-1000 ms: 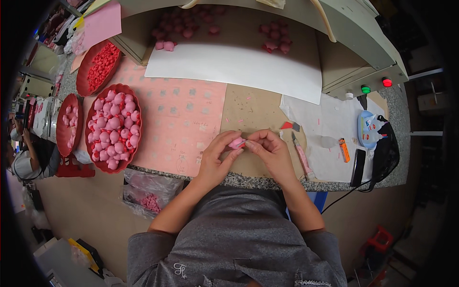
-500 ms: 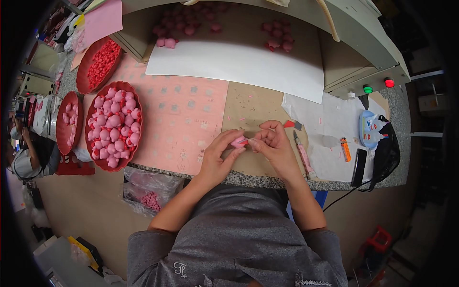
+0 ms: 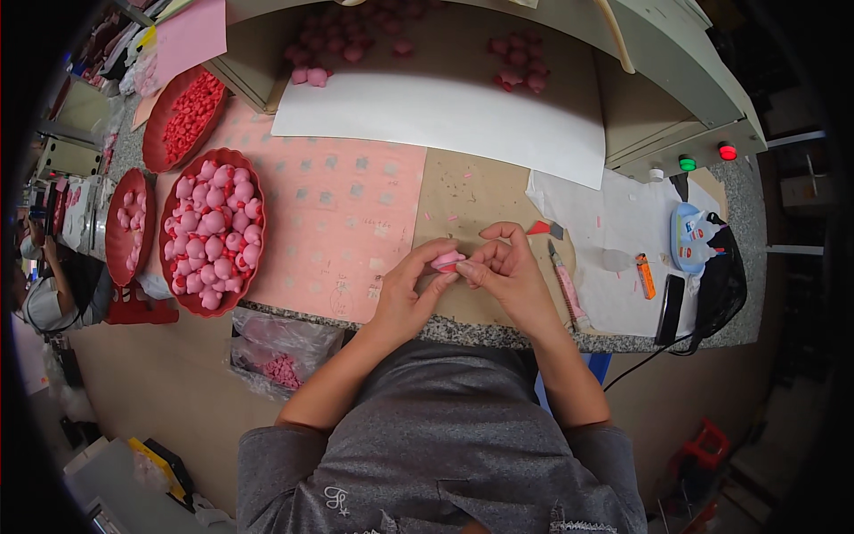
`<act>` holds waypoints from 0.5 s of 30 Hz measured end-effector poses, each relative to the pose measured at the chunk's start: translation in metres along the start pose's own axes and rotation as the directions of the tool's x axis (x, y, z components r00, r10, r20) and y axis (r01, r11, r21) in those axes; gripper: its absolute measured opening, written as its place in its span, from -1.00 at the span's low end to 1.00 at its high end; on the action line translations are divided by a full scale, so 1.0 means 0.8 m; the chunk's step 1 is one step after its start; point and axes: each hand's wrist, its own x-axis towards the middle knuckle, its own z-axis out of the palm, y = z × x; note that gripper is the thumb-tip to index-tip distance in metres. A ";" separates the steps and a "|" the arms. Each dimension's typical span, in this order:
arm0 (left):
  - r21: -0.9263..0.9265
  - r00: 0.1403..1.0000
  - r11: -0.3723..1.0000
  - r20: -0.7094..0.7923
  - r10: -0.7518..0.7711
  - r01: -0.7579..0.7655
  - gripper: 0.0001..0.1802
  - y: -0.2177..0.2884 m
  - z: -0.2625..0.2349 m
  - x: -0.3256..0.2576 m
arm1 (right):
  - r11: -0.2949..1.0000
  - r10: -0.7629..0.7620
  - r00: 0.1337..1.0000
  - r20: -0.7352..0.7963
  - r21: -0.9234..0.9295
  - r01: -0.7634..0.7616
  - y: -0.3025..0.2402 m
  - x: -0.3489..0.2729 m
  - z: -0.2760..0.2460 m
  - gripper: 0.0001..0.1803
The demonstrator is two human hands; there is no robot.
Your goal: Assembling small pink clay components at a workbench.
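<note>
Close to the table's front edge, both hands meet over brown paper (image 3: pixel 458 191) around a small pink piece with a red part (image 3: pixel 447 259). My left hand (image 3: pixel 407 289) has its thumb and fingers closed about the pink part. From the right, my right hand (image 3: pixel 509 278) pinches at the red edge with thumb and forefinger, its other fingers curled. The fingertips partly cover the piece, so its full shape is hidden. Beside my right hand lie a slim pink tool with a dark tip (image 3: pixel 567 287) and a small red and grey piece (image 3: pixel 545 229).
Pink balls with red parts fill a red bowl (image 3: pixel 167 283) at left; two more red dishes stand nearby. Ahead is a grey booth (image 3: pixel 658 133) holding pink pieces and white paper (image 3: pixel 427 120). Rightward lie an orange object (image 3: pixel 645 277), a black phone (image 3: pixel 671 308) and a blue dish (image 3: pixel 683 258).
The pink piece has turned slightly between my fingers. Both hands stay in nearly the same place.
</note>
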 end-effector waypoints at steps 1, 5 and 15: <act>0.000 1.000 1.000 0.002 0.000 0.000 -0.61 -0.001 0.000 -0.001 | 1.000 0.002 1.000 0.011 -0.009 -0.002 0.001 -0.001 0.002 -0.55; 0.025 1.000 0.999 0.003 0.027 -0.027 -0.61 -0.002 0.000 0.000 | 1.000 0.008 1.000 -0.029 -0.008 -0.008 -0.004 -0.001 -0.002 -0.55; -0.023 1.000 1.000 0.010 -0.016 0.016 -0.62 0.002 -0.002 -0.001 | 1.000 -0.022 0.998 -0.055 0.008 0.023 -0.006 -0.007 -0.003 -0.60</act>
